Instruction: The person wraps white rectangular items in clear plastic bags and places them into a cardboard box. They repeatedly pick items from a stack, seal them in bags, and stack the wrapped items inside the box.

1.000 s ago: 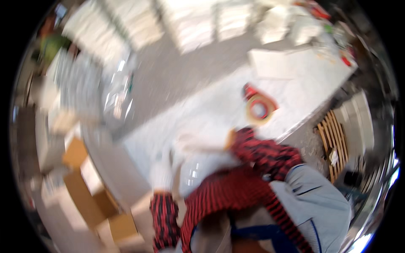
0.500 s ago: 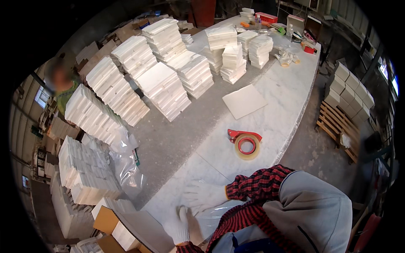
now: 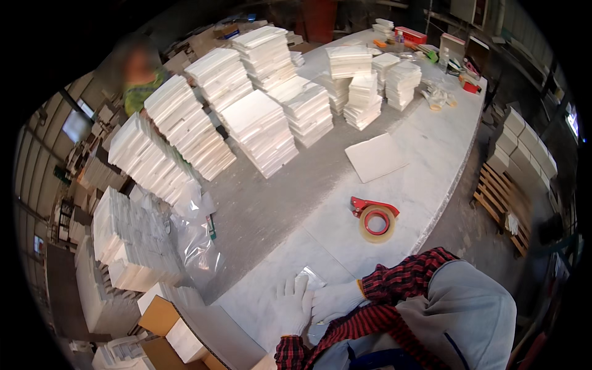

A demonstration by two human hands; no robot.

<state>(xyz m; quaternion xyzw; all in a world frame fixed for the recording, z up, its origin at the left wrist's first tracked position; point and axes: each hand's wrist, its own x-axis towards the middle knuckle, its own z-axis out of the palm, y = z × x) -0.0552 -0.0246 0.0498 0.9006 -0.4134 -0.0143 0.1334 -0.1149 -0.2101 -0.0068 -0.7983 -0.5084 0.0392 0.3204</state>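
Observation:
Both hands wear white knitted gloves and are close together at the near edge of the pale marble tabletop [image 3: 407, 185]. My left hand [image 3: 293, 305] is open, its fingers stretched out and pointing away from me. Beside it, my right hand [image 3: 338, 301] reaches in from the right; its fingertips are hidden where the gloves meet. A clear plastic film [image 3: 313, 276] shows beyond my right hand and again below it; whether the fingers grip it is not visible. A red tape dispenser [image 3: 377, 223] with a roll of clear tape lies farther right, apart from both hands.
Tall stacks of white stone tiles [image 3: 256, 132] stand across the far left. One loose square tile [image 3: 376, 157] lies beyond the dispenser. An open cardboard box [image 3: 213, 333] is at near left, by plastic bags [image 3: 197, 237]. Another person [image 3: 142, 86] stands behind the stacks. Gloves [image 3: 438, 95] lie far right.
My left hand has moved forward and right, up against the right hand. My right hand is no longer spread flat, and film now pokes out beyond it. The view has shifted slightly.

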